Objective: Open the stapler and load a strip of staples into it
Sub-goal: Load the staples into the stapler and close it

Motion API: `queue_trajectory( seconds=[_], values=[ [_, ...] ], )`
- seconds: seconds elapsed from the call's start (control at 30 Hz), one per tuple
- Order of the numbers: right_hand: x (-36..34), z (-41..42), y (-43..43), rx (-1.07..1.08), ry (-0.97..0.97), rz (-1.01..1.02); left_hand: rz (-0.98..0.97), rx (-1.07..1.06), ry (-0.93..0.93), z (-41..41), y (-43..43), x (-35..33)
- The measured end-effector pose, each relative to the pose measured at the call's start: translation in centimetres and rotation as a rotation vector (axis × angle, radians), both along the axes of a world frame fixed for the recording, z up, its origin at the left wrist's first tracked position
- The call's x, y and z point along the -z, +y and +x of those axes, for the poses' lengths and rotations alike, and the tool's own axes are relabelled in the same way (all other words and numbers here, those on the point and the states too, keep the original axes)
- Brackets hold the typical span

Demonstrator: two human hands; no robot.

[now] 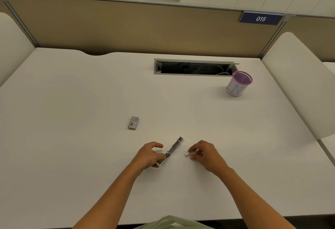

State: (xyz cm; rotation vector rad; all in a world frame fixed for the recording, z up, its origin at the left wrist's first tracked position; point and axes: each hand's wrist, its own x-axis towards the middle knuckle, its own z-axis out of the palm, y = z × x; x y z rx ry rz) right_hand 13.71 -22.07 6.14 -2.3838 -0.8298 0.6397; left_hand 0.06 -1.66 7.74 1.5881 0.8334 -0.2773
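The left hand grips the near end of the stapler, fingers and thumb curled round its white part, low on the bench close to the front edge. The stapler lies swung open, its long metal arm stretched flat on the surface and pointing away and to the right, the far tip free of the hand. Just right of it, apart from the metal arm, the right hand pinches a short pale strip of staples between thumb and fingertips, with one end of the strip sticking out to the left toward the stapler; the strip sits at or just above the surface, and which cannot be told. Farther back and to the left, well apart from both hands, a small grey staple box lies flat. Toward the far right stands a mesh pen cup with a purple rim and a white paper wrap, just beside the open cable tray let into the bench. Behind rises a tan partition bearing a blue label reading 015.
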Motion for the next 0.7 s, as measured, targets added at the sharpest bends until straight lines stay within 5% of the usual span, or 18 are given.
queue_trajectory(
  seconds=[0.7],
  values=[
    [1.0,-0.7,0.5,-0.26,-0.264,-0.034,0.005,0.003,0.04,-0.9,0.4,-0.2]
  ],
)
